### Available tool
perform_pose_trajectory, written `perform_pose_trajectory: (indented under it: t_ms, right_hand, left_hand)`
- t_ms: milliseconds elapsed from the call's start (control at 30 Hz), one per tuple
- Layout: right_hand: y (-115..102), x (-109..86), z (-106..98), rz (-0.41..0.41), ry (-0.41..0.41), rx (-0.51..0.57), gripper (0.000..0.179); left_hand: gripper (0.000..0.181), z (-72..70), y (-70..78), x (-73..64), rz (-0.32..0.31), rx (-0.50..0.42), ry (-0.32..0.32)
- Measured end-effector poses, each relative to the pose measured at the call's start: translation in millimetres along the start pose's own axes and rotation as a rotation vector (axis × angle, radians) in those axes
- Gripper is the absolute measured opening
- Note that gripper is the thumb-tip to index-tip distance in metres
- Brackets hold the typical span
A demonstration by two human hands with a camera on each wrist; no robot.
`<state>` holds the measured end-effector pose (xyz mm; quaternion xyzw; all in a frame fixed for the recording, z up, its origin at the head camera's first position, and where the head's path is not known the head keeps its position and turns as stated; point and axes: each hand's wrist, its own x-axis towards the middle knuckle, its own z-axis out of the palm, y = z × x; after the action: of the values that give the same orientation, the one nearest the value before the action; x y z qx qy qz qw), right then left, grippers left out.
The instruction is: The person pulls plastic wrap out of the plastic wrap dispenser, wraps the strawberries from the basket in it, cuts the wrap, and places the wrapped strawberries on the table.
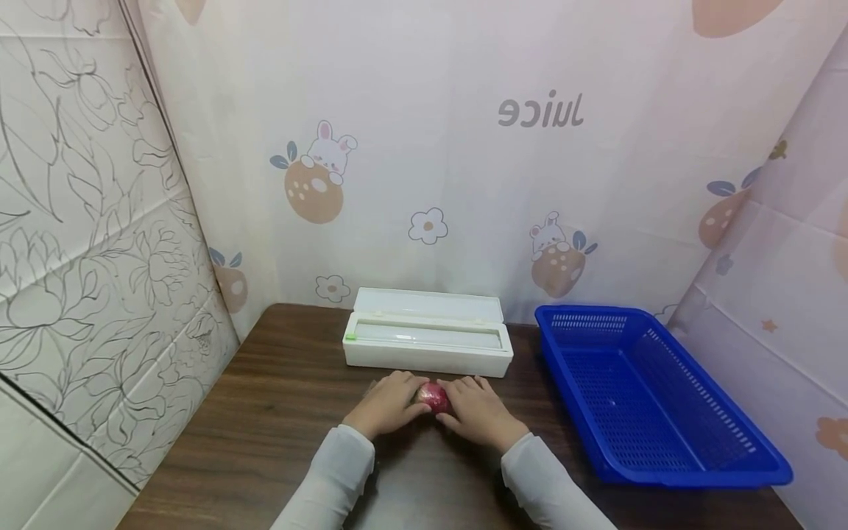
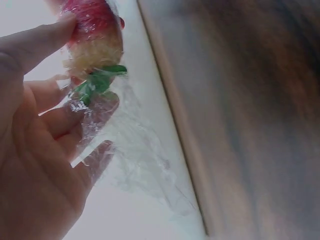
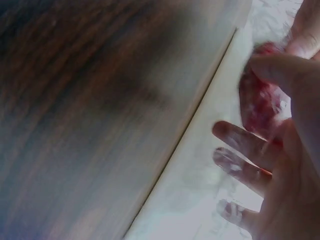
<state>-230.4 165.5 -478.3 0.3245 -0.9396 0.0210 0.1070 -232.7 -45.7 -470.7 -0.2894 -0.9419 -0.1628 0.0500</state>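
A round red fruit [image 1: 433, 397], pale near its green leaves [image 2: 97, 84], is wrapped in clear plastic film [image 2: 135, 150]. My left hand [image 1: 392, 403] holds it from the left, thumb pressed on the red part and fingers behind. From the other side my right hand [image 1: 482, 411] grips it with thumb and forefinger, the remaining fingers spread in the right wrist view. Loose film trails past the leaves over the left fingers, and some clings to the right fingertips [image 3: 231, 162]. Just beyond both hands stands a white cling film dispenser [image 1: 429, 359] with its lid raised.
On the right of the dark wooden table [image 1: 265, 412] sits a blue plastic basket [image 1: 576, 412] with perforated walls. A printed curtain [image 1: 437, 147] hangs behind the table, and a flower-patterned sheet [image 1: 86, 243] covers the left side.
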Motion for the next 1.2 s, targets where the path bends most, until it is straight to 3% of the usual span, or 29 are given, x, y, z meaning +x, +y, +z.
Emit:
perform_pose_trajectory:
  t_ms: [233, 567, 833, 1000, 1200]
  right_hand:
    - [-2, 2.9, -3, 0.038, 0.148, -0.037, 0.052]
    - [1, 6.7, -5, 0.167, 0.292, 0.115, 0.033]
    - [1, 8.1, -6, 0.235, 0.362, 0.228, 0.025]
    - [1, 7.6, -7, 0.232, 0.376, 0.251, 0.023]
    - [1, 2.8, -6, 0.149, 0.387, 0.328, 0.019]
  left_hand:
    - [0.050, -13.8, 2.1, 1.8, 0.029, -0.048, 0.096]
    - [0.048, -19.8, 4.5, 5.8, 0.077, -0.140, 0.216]
    - [0.051, -23.4, 10.0, 7.7, 0.065, -0.190, 0.315]
    - [0.052, -23.6, 12.3, 9.1, 0.053, -0.180, 0.362]
    - [0.052, -24.3, 14.0, 9.6, 0.039, -0.216, 0.399]
